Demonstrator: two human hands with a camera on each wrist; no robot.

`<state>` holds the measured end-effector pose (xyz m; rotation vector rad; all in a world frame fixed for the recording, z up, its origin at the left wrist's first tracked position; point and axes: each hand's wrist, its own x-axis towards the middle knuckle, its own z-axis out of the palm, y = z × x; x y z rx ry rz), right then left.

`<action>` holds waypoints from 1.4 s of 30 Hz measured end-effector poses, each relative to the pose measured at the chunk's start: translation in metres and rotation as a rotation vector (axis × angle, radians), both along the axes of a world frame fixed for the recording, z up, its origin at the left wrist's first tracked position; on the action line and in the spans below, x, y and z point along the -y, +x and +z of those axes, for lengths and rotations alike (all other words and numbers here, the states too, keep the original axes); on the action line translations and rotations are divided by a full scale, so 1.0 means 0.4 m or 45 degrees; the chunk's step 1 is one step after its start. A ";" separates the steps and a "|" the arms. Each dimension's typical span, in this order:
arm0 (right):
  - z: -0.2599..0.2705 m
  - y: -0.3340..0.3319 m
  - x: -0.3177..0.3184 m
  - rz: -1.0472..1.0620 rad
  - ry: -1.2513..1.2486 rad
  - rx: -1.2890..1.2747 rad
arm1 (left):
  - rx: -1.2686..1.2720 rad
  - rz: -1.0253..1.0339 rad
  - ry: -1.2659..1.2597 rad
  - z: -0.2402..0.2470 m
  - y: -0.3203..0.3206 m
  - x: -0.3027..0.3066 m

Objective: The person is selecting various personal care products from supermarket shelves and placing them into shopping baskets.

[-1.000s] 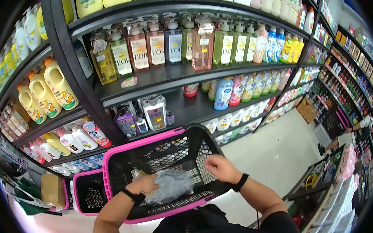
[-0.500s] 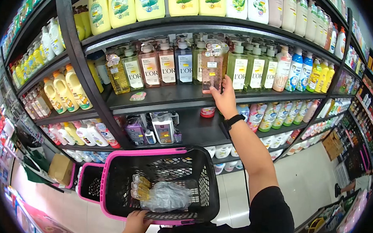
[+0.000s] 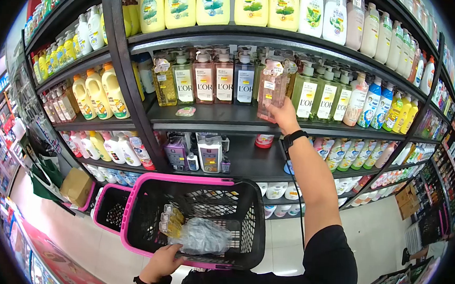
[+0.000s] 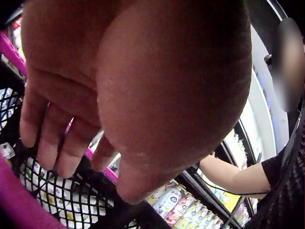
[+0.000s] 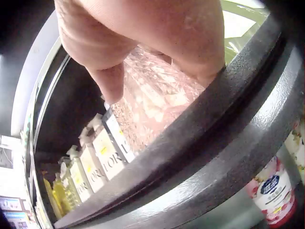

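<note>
With our right grip (image 3: 282,115) curled round the tall clear pink pump bottle (image 3: 272,87) at the black shelf (image 3: 208,119) edge, we judge it could clip the neighbouring green pump bottles (image 3: 307,95) or slip, while our left grip (image 3: 164,260) holds the pink-rimmed black mesh basket (image 3: 183,180).

R grip (image 5: 143,33) curled round clear pink bottle (image 5: 162,95) just above dark shelf edge (image 5: 205,157), w/ L'OR bottles (image 5: 112,155) behind.

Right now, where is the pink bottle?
Head view: the pink bottle is right of centre at the shelf edge, gripped by the right hand, between a dark bottle and green bottles.
</note>
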<state>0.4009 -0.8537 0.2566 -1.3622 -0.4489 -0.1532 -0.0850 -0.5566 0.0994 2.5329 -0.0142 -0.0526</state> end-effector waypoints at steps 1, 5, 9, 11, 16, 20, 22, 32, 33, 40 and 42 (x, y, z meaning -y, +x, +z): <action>0.023 -0.031 -0.004 0.024 -0.015 0.007 | -0.004 -0.013 0.004 0.011 0.005 -0.007; -0.050 -0.131 -0.020 0.321 0.208 -0.039 | 0.082 -0.095 -0.010 0.050 0.053 -0.056; -0.061 -0.428 -0.086 0.644 0.268 -0.127 | 0.288 -0.126 -0.151 0.162 0.157 -0.061; -0.099 -0.558 -0.143 0.662 0.209 -0.099 | 0.372 -0.155 -0.370 0.220 0.201 -0.041; -0.308 -0.809 -0.252 0.806 0.097 -0.322 | 0.508 -0.227 -1.142 0.279 0.263 -0.035; -0.324 -0.915 -0.276 0.840 -0.069 -0.529 | 0.285 -0.231 -1.022 0.286 0.245 -0.106; -0.350 -0.934 -0.278 0.803 -0.174 -0.529 | 0.235 -0.261 -1.070 0.266 0.225 -0.123; -0.395 -0.949 -0.323 0.668 -0.549 -0.427 | 0.249 -0.578 -0.370 0.344 0.253 -0.256; -0.403 -0.945 -0.331 0.644 -0.605 -0.381 | 0.231 -0.625 -0.333 0.345 0.259 -0.271; -0.410 -0.953 -0.361 0.425 -1.067 -0.050 | -0.020 -0.964 -0.021 0.338 0.321 -0.306; -0.410 -0.971 -0.354 0.406 -1.144 -0.055 | -0.016 -1.011 -0.001 0.287 0.334 -0.292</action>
